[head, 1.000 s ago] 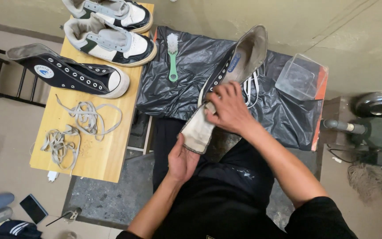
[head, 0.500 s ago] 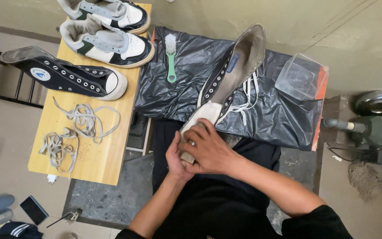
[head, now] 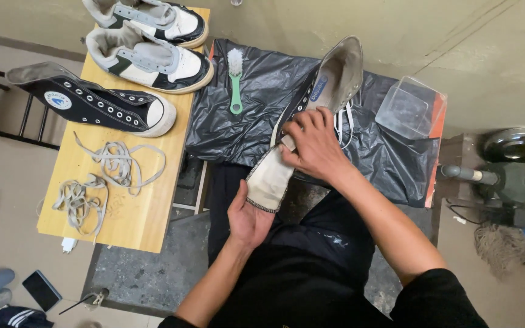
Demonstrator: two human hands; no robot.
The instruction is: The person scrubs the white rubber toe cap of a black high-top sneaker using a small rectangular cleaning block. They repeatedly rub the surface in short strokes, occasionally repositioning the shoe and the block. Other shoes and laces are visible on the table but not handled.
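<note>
A black high-top sneaker (head: 335, 76) lies across a black plastic sheet (head: 256, 103), its opening pointing away from me. My left hand (head: 247, 218) cups the toe end from below, under a grey-white cloth (head: 271, 179) draped over the toe. My right hand (head: 314, 146) presses down on the shoe's side by the eyelets, gripping the upper edge of the cloth. White laces (head: 343, 124) trail off the shoe beside my right hand.
A green-handled brush (head: 235, 76) lies on the plastic. A wooden bench (head: 147, 212) at left carries another black high-top (head: 92, 103), two white low sneakers (head: 147, 58), and loose laces (head: 101, 179). A clear plastic box (head: 411, 106) sits right. A phone (head: 41, 290) lies on the floor.
My right hand slid down to the toe beside my left hand, then moved back up the shoe's side with the cloth. The left hand stayed under the toe.
</note>
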